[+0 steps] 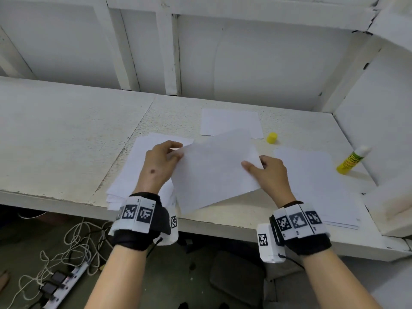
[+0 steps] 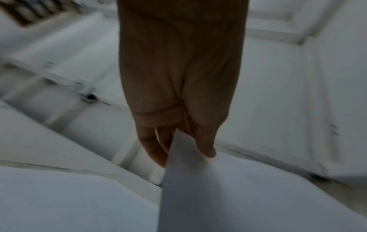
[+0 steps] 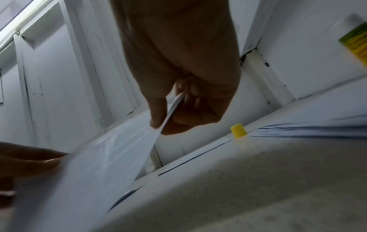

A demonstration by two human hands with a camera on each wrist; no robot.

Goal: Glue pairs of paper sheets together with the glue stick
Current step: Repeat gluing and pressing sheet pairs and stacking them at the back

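Two hands hold one white paper sheet (image 1: 214, 168) lifted and tilted above the white worktop (image 1: 66, 134). The left hand (image 1: 159, 165) pinches its far-left corner between thumb and fingers, and the left wrist view shows the paper edge clamped there. The right hand (image 1: 270, 173) pinches the right edge, thumb on top and curled fingers beneath, as the right wrist view confirms.

At about nine o'clock from the held sheet, partly under the left hand, lies a loose stack of white sheets (image 1: 129, 172), which I judge to be the supply. At three o'clock lies a flat white sheet or thin pile (image 1: 312, 181) near the worktop's right end; whether it is glued pairs or a base sheet waiting for a partner cannot be told. At twelve o'clock rests a smaller pile of white paper (image 1: 229, 122).

The yellow-and-green glue stick (image 1: 351, 162) stands uncapped at roughly three o'clock, beyond the right-hand paper, its white tip exposed. Its small yellow cap (image 1: 272, 138) sits apart, at about one o'clock.

Judging by the open stick and the thick supply stack, gluing is under way with many pairs left. No glue is visible on the held sheet.
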